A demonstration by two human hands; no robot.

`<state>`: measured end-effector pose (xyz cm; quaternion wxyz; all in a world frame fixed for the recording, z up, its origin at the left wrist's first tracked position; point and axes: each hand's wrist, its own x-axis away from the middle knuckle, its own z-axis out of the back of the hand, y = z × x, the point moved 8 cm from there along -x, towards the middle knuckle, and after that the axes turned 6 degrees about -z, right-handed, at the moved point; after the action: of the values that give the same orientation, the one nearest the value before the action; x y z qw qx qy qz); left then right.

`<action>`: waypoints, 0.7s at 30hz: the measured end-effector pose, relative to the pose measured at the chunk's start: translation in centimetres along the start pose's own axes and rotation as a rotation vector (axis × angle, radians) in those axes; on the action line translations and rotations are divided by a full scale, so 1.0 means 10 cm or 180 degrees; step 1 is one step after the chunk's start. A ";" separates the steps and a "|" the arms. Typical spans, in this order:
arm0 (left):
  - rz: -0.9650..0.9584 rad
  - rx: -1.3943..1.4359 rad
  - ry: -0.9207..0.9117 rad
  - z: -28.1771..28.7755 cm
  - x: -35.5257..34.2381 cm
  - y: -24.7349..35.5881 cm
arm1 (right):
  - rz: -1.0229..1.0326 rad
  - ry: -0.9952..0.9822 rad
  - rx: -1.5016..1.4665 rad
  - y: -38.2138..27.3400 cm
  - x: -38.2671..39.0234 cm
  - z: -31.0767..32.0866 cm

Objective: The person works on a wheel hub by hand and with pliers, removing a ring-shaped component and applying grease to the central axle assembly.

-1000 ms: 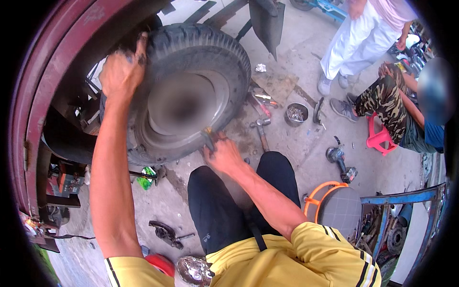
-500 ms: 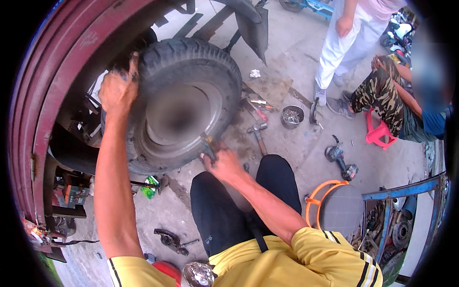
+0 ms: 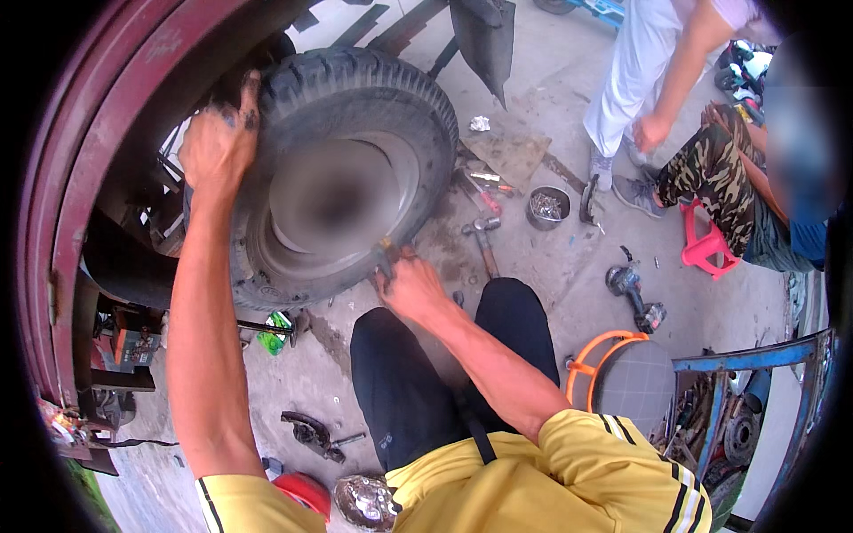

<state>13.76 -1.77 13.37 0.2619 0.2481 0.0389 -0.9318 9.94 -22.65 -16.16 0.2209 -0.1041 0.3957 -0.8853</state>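
A big black truck tyre (image 3: 355,93) on its wheel stands upright in front of me, under a dark red wheel arch (image 3: 98,133). The wheel's centre is blurred. My left hand (image 3: 216,147) grips the tyre's upper left edge with the thumb up against the tread; the other fingers are mostly hidden behind it. My right hand (image 3: 411,286) is closed at the tyre's lower right edge, next to a small yellow-green spot on the sidewall. Its dark fingertips meet the rubber there. Both hands are smudged with black.
Right of the wheel lie a hammer (image 3: 484,244), a metal bowl of small parts (image 3: 547,207) and a cordless power tool (image 3: 635,298). One person stands nearby; another sits on a pink stool (image 3: 706,240). An orange-framed round stool (image 3: 631,382) is at my right.
The tyre and both hands sit slightly higher in view, my hands still on the tyre. The standing person's hand has dropped lower, toward the seated person's knee.
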 end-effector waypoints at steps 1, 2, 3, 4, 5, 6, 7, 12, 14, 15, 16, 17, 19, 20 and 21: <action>0.0028 -0.0010 0.0045 0.06 0.00 -0.01 | 0.0001 -0.0104 -0.0053 0.01 -0.01 -0.06; 0.0040 0.0005 0.0081 0.08 -0.01 0.00 | -0.0021 -0.0192 -0.0092 0.04 -0.01 -0.11; 0.0084 -0.0043 0.0052 0.08 -0.01 -0.01 | -0.0043 -0.0236 -0.0141 0.07 0.00 -0.15; 0.0118 -0.0090 0.0009 0.05 -0.01 -0.03 | -0.0080 -0.0281 -0.0195 0.06 0.03 -0.20; 0.0152 -0.0138 -0.0033 0.04 -0.01 -0.04 | -0.0117 -0.0326 -0.0249 0.07 0.04 -0.23; 0.0106 -0.0081 0.0024 0.05 -0.01 -0.01 | -0.0064 -0.0306 -0.0452 0.08 0.05 -0.20; 0.0075 -0.0051 0.0065 0.07 0.01 0.00 | -0.0009 -0.0318 -0.0670 0.07 0.08 -0.15; 0.0207 -0.0167 -0.0003 0.05 0.00 -0.08 | 0.0033 0.0182 -0.0665 -0.04 0.17 0.12; 0.0125 -0.0053 0.0014 0.06 -0.01 -0.06 | 0.0164 0.0311 -0.0569 -0.13 0.12 0.21; 0.0105 -0.0030 0.0033 0.08 0.01 -0.04 | 0.0230 0.0359 -0.0555 -0.16 0.11 0.22; 0.0084 -0.0010 0.0053 0.09 0.03 -0.02 | 0.0296 0.0405 -0.0543 -0.18 0.10 0.22; 0.0145 0.0028 0.0012 0.09 0.03 -0.04 | 0.0363 0.0452 -0.0533 -0.21 0.09 0.23; 0.0267 0.0117 -0.0084 0.09 0.03 -0.08 | 0.0324 0.0385 -0.0402 -0.23 0.06 0.21; 0.0271 0.0082 -0.0061 0.09 0.03 -0.08 | 0.0296 0.0350 -0.0330 -0.22 0.04 0.19; 0.0275 0.0048 -0.0039 0.08 0.02 -0.09 | 0.0322 0.0382 -0.0289 -0.22 0.01 0.19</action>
<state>12.79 -1.23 13.88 0.3003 0.2459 0.0195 -0.9214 9.81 -22.65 -13.32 0.2362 -0.0406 0.4526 -0.8589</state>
